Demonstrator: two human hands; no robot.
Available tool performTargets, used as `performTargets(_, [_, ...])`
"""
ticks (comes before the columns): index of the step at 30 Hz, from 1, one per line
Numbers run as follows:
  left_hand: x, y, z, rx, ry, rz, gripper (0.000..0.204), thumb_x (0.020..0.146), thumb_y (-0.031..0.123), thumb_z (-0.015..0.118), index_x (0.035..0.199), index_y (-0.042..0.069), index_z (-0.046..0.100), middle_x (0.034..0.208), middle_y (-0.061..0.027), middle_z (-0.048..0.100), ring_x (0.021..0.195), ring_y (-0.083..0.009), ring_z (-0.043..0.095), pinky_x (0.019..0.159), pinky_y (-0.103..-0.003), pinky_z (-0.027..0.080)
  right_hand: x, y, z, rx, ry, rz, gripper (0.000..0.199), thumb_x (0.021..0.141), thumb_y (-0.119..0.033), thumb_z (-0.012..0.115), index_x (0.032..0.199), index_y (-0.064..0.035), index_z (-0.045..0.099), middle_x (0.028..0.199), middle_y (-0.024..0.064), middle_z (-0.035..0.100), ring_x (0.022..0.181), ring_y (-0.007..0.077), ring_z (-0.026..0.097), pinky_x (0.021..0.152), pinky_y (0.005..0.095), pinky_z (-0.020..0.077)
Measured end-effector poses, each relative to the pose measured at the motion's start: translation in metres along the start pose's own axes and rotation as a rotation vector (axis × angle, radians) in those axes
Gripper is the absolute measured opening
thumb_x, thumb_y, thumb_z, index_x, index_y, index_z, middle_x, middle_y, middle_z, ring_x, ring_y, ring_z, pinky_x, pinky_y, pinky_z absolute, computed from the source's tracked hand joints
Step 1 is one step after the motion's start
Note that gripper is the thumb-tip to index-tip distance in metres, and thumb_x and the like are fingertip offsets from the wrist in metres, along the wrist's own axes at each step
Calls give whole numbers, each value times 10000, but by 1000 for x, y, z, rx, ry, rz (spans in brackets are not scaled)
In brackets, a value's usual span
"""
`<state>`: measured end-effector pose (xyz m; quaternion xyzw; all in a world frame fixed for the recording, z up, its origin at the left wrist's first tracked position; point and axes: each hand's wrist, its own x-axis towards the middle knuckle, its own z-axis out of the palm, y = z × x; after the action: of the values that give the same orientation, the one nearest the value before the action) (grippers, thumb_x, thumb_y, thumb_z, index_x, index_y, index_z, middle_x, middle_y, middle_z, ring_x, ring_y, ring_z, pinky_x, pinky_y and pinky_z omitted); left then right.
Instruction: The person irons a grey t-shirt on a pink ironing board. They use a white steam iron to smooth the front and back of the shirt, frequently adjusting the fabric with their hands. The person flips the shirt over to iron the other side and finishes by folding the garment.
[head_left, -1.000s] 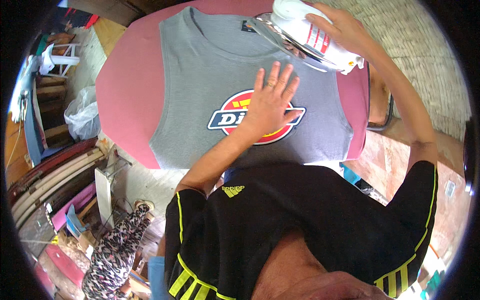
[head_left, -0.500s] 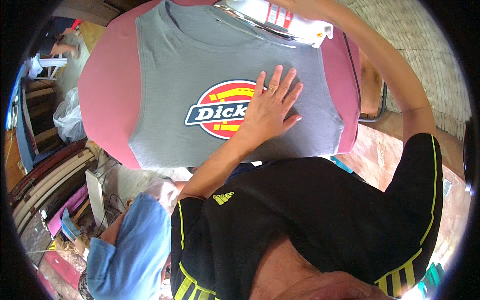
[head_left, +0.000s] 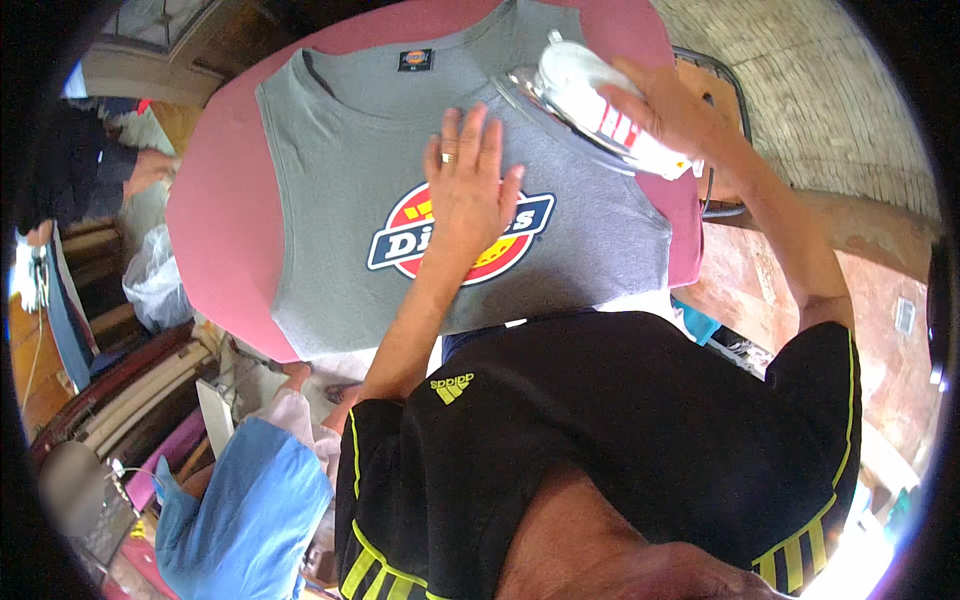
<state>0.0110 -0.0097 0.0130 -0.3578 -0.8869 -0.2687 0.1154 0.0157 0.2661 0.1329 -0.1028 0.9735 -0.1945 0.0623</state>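
Observation:
A grey sleeveless shirt (head_left: 340,180) lies spread over a maroon padded ironing board (head_left: 225,220). A round red, yellow and navy print (head_left: 500,250) sits in its middle, partly covered by my left hand (head_left: 468,185). That hand rests flat on the cloth with fingers stretched out. In my right hand (head_left: 665,105) is a white and silver clothes iron (head_left: 585,90), gripped from above. The iron is on the right part of the shirt, apart from my left hand; whether its plate presses the cloth cannot be seen fully.
Close by on my left is a person in a blue shirt (head_left: 245,500). Stacked long boards (head_left: 130,400) and a clear plastic bag (head_left: 158,280) stand beyond the board's left side. A metal-framed wooden chair (head_left: 715,90) stands at the right.
The iron has come nearer and lower on the shirt's right side, held by my right hand. My left hand has slid left and a little up across the print. The neck label now shows.

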Motion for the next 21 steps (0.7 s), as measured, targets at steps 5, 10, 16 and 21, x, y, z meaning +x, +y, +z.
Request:
performTargets(5, [21,-41,0,198,-18,30,638,922,419,588,1429,55,458,1558,-143,332,1407,-429,315,1092,-629,259,-26,-23,-1,51,-27,159,482,1007,-394,543,1302,-13,541,991,267,652,921,375,648,829,431,509])
performTargets(10, [25,-48,1,221,-32,29,667,937,469,546,1463,78,422,1554,-167,347,1423,-450,303,1114,-638,222,-25,-31,14,41,181,195,430,1005,-364,553,1251,-12,580,1016,265,658,942,393,649,810,452,509])
performTargets(16, [25,-39,-6,194,-26,113,619,943,489,531,1471,178,443,1586,-121,302,1437,-441,275,1105,-664,218,-18,-9,43,-221,520,72,312,987,-257,586,1212,-42,609,928,235,656,843,361,669,743,426,521])
performTargets(21, [21,-49,-2,205,-98,131,592,945,486,534,1465,212,467,1590,-44,311,1444,-422,267,1108,-671,212,53,-12,24,293,399,644,392,985,-382,552,1207,-66,618,884,145,621,620,219,624,629,369,519])
